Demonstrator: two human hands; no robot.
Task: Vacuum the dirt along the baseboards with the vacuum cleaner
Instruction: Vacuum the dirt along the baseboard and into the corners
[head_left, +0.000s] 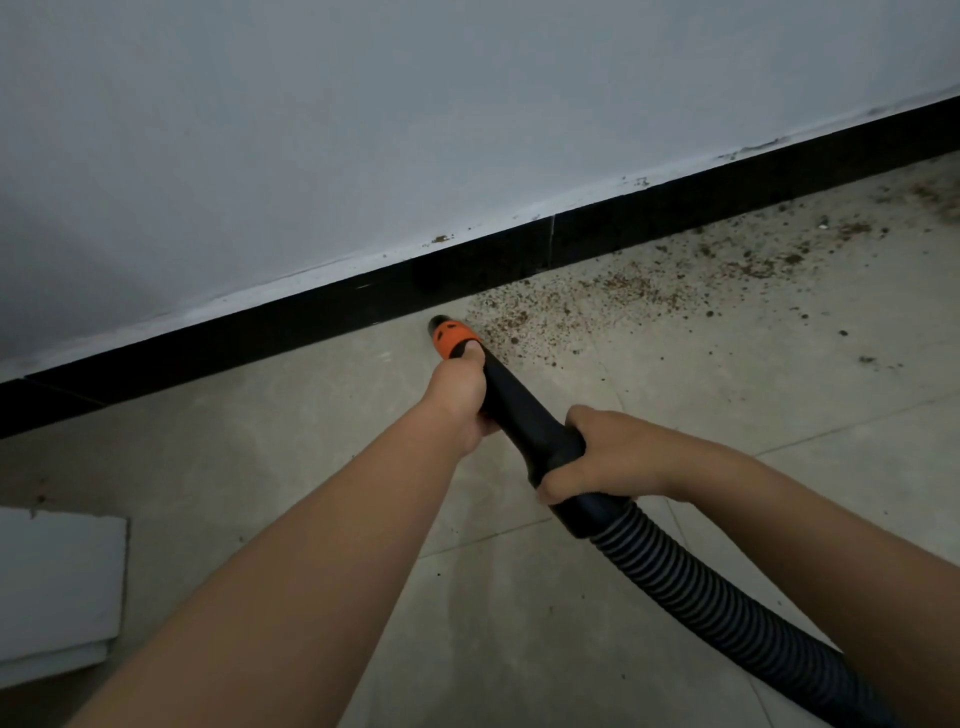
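Observation:
A black vacuum wand (519, 410) with an orange collar (451, 335) points at the floor just in front of the black baseboard (311, 322). My left hand (460, 395) grips the wand right behind the orange collar. My right hand (605, 457) grips the wand's rear end, where the ribbed black hose (717, 608) joins and runs off to the lower right. Brown dirt (587, 301) lies scattered on the pale tiles, starting just right of the nozzle tip and spreading along the baseboard to the right.
A grey-white wall (415, 130) rises above the baseboard. A white flat board (52, 587) lies on the floor at the lower left. Pale floor tiles (234, 452) left of the nozzle show hardly any dirt.

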